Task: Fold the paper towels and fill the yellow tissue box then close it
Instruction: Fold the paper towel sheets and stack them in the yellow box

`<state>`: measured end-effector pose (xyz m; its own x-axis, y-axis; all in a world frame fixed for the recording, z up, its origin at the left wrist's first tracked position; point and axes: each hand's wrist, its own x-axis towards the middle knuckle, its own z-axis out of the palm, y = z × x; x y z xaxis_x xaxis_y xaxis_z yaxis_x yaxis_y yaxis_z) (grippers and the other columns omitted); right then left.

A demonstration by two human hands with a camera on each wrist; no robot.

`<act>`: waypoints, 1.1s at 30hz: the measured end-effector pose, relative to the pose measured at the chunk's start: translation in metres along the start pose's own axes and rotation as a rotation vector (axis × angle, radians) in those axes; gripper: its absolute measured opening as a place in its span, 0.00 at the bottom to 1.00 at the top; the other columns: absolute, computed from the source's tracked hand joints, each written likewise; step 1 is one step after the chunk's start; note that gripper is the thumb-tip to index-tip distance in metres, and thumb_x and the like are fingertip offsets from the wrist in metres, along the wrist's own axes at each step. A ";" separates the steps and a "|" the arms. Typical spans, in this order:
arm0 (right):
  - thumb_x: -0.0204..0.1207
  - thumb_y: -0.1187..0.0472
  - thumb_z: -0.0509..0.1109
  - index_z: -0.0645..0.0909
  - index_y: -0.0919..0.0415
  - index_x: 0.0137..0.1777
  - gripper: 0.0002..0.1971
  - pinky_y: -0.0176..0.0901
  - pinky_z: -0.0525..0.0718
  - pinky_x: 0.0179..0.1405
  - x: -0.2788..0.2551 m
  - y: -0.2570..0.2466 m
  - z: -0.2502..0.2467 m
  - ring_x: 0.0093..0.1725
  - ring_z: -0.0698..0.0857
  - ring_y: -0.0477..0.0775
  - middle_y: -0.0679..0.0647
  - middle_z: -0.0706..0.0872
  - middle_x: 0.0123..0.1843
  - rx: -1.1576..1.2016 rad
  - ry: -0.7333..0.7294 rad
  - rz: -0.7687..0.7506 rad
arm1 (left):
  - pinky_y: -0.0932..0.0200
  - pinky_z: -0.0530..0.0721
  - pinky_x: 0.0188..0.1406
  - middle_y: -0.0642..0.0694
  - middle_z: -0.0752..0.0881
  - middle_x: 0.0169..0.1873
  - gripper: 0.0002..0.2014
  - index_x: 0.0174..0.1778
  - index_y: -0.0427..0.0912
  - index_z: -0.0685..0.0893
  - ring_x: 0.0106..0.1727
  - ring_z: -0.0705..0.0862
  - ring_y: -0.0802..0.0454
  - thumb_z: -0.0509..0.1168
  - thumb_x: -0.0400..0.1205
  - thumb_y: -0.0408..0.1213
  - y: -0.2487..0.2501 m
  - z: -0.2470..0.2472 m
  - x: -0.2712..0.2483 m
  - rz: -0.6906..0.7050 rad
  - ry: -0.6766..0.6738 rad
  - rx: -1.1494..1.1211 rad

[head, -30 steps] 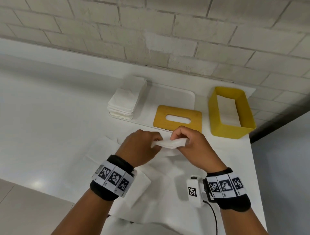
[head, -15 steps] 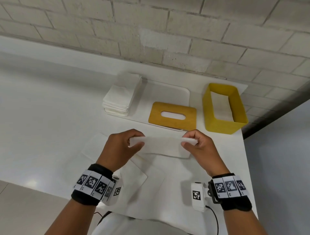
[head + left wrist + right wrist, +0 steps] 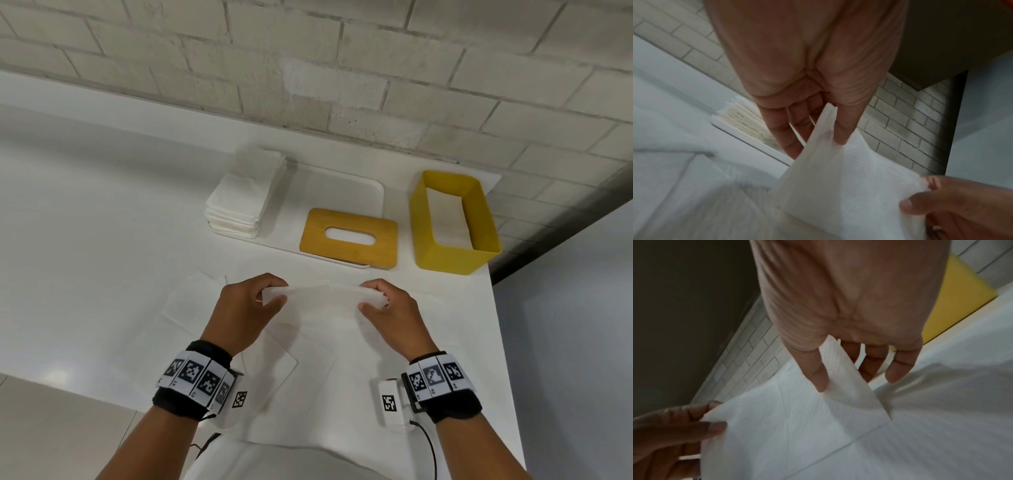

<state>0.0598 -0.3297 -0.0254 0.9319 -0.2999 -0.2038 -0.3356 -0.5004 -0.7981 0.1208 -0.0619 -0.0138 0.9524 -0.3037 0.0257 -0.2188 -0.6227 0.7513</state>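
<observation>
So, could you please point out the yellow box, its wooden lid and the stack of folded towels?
yellow box [image 3: 445, 251], head view, near outer wall.
wooden lid [image 3: 315, 240], head view, left of its slot.
stack of folded towels [image 3: 245, 192], head view, top sheet.

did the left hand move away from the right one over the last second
Yes. The left hand has drawn leftward, clear of the wooden lid it sat below, stretching the paper towel it pinches away from the right hand.

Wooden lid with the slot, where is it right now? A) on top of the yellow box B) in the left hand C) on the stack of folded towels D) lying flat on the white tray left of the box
D: the wooden lid lies flat on the white tray, left of the open yellow box; both hands hold a paper towel instead.
</observation>
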 end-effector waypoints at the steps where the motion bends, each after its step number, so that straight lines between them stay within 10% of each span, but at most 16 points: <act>1: 0.78 0.58 0.76 0.86 0.50 0.62 0.13 0.44 0.83 0.60 0.001 -0.003 0.000 0.51 0.86 0.46 0.44 0.90 0.54 -0.033 0.025 0.014 | 0.78 0.76 0.37 0.63 0.86 0.34 0.10 0.47 0.58 0.88 0.39 0.83 0.65 0.76 0.80 0.35 0.002 0.000 -0.001 -0.005 0.008 -0.030; 7: 0.79 0.60 0.75 0.86 0.47 0.53 0.07 0.26 0.78 0.38 -0.009 -0.019 -0.005 0.39 0.84 0.37 0.38 0.88 0.43 0.122 0.193 -0.120 | 0.75 0.84 0.46 0.63 0.90 0.47 0.09 0.53 0.47 0.91 0.49 0.88 0.62 0.75 0.80 0.30 0.014 0.006 -0.005 0.114 0.146 -0.191; 20: 0.81 0.62 0.72 0.86 0.47 0.54 0.07 0.17 0.75 0.47 -0.009 -0.007 0.001 0.52 0.84 0.30 0.35 0.89 0.51 0.073 0.128 -0.100 | 0.84 0.73 0.44 0.61 0.86 0.43 0.07 0.55 0.45 0.91 0.45 0.81 0.81 0.74 0.82 0.33 0.008 0.015 -0.001 0.097 0.109 0.026; 30: 0.82 0.60 0.72 0.82 0.41 0.54 0.11 0.15 0.74 0.44 -0.016 -0.004 0.009 0.49 0.83 0.26 0.35 0.89 0.49 0.023 0.021 -0.054 | 0.77 0.78 0.46 0.62 0.91 0.47 0.09 0.57 0.51 0.90 0.46 0.88 0.62 0.72 0.82 0.36 0.009 0.022 -0.003 0.039 0.011 0.070; 33: 0.82 0.63 0.71 0.82 0.38 0.50 0.13 0.17 0.75 0.43 -0.019 -0.011 0.007 0.48 0.83 0.26 0.31 0.88 0.44 0.051 0.052 -0.096 | 0.61 0.87 0.51 0.62 0.91 0.52 0.12 0.62 0.58 0.87 0.53 0.89 0.60 0.72 0.83 0.43 0.021 0.014 0.003 0.081 -0.058 0.181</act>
<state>0.0471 -0.3126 -0.0172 0.9505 -0.2953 -0.0963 -0.2367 -0.4875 -0.8404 0.1159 -0.0858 -0.0078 0.9177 -0.3954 0.0391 -0.3332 -0.7123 0.6177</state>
